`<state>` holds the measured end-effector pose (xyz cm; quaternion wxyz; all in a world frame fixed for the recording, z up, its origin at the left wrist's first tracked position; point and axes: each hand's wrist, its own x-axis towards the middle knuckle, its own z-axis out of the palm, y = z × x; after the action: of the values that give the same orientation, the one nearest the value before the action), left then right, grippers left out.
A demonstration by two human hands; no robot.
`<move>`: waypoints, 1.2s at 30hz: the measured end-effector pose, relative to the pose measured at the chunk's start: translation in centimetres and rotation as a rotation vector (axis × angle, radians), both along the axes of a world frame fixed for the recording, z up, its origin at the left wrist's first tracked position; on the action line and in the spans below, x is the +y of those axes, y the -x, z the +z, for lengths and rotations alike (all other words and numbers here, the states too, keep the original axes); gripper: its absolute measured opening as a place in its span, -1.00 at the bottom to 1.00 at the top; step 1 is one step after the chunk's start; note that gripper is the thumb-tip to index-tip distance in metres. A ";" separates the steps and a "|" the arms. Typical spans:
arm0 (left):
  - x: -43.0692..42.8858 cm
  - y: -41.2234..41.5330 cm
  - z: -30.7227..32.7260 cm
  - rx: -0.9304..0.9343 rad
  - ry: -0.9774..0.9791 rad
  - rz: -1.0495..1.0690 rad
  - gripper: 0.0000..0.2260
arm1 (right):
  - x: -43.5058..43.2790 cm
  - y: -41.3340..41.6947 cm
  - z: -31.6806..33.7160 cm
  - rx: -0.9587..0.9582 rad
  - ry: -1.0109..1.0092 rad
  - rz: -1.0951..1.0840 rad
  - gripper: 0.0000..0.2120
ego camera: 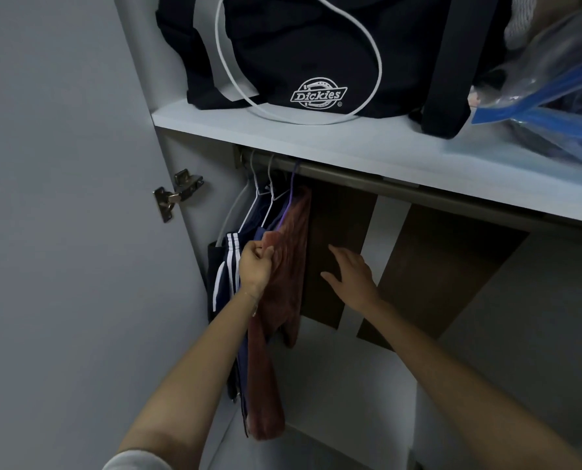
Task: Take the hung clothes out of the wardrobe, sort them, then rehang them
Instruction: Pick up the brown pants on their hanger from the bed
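Several garments hang at the left end of the wardrobe rail (344, 176). A reddish-brown garment (291, 266) hangs on a purple hanger (291, 195). Left of it hang navy clothes with white stripes (230, 262) on white hangers (260, 188). My left hand (255, 264) grips the upper edge of the reddish-brown garment with curled fingers. To the right of that garment, my right hand (350, 274) hovers with spread fingers and holds nothing, in front of the wardrobe's back wall.
A shelf (367, 144) above the rail carries a black Dickies bag (316, 56) and a clear plastic bag with blue parts (547, 86). The open door (62, 198) with its hinge (177, 195) stands at left. Brown panels (445, 266) cover the back wall.
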<state>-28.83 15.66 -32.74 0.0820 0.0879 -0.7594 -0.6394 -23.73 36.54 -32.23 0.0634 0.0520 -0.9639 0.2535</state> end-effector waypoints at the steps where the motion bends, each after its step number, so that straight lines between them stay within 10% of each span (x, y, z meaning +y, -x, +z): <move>1: 0.0 0.2 0.0 0.004 0.004 0.014 -0.89 | -0.1 0.1 0.0 -0.002 -0.001 0.008 -0.38; 12: -0.6 -0.6 0.7 0.025 0.121 0.023 -0.96 | -1.3 1.0 -0.5 -0.037 -0.032 0.095 -0.39; 22: -6.5 -8.4 -1.7 0.167 0.559 0.094 -0.61 | -7.1 0.6 -2.3 0.019 -0.161 0.271 -0.42; 36: -15.3 -29.3 -8.5 -0.179 0.810 0.483 -0.55 | -22.4 -9.7 -6.2 0.107 -0.306 0.916 -0.57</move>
<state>0.51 0.31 -41.20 0.1901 0.2772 -0.9095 -0.2447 -14.01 14.14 -38.41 -0.0137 0.4927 -0.8634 0.1075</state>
